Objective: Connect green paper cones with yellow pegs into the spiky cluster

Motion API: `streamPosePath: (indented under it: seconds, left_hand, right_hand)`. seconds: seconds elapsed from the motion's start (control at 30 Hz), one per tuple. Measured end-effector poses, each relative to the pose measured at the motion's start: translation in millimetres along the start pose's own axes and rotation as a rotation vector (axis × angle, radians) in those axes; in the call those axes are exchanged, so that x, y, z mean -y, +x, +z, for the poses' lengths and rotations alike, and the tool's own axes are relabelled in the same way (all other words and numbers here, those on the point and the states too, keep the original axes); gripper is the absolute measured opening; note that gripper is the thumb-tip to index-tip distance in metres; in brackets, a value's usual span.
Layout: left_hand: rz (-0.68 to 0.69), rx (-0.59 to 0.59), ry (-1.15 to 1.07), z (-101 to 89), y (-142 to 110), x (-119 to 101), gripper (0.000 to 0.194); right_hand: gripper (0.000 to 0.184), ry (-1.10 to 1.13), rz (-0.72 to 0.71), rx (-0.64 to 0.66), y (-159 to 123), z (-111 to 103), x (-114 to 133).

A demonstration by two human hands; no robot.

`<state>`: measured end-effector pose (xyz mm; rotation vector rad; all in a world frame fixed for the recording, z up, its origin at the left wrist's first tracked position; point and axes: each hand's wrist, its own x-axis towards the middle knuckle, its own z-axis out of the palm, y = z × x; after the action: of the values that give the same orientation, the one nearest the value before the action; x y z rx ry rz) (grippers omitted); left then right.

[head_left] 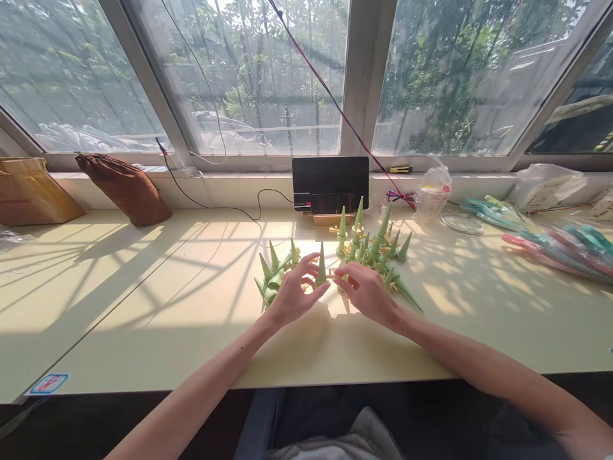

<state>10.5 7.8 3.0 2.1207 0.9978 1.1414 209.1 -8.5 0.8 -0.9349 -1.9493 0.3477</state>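
My left hand (pixel 295 294) and my right hand (pixel 368 292) meet over the pale tabletop (pixel 143 300). Between their fingertips stands one green cone-shaped spike (pixel 321 265), upright, with its tip up. My left thumb and fingers pinch its base. My right fingers curl in beside it and pinch a small yellowish piece (pixel 341 273). A small group of green spikes (pixel 274 271) lies just left of my left hand. A larger heap of green spikes with yellow parts (pixel 371 246) stands behind and right of my right hand.
A black tablet on a wooden stand (pixel 330 188) leans at the window sill. A brown pouch (pixel 125 188) and a cardboard box (pixel 29 190) sit at the far left. Plastic bags (pixel 433 188) and bundles of coloured strips (pixel 560 249) lie at the right. Cables cross the sill.
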Motion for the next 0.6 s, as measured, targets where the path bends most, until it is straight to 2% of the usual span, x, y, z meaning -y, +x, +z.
streamPosePath:
  seconds: [0.4,0.6]
  left_hand:
    - [0.030,-0.024,0.026,1.2,-0.8,2.3,0.050]
    - [-0.002,-0.004,0.003,0.0,-0.5,1.1,0.051]
  right_hand:
    - [0.010,-0.021,0.012,-0.006,0.1,0.4,-1.1]
    - [0.012,0.005,-0.024,0.003,1.5,-1.6,0.8]
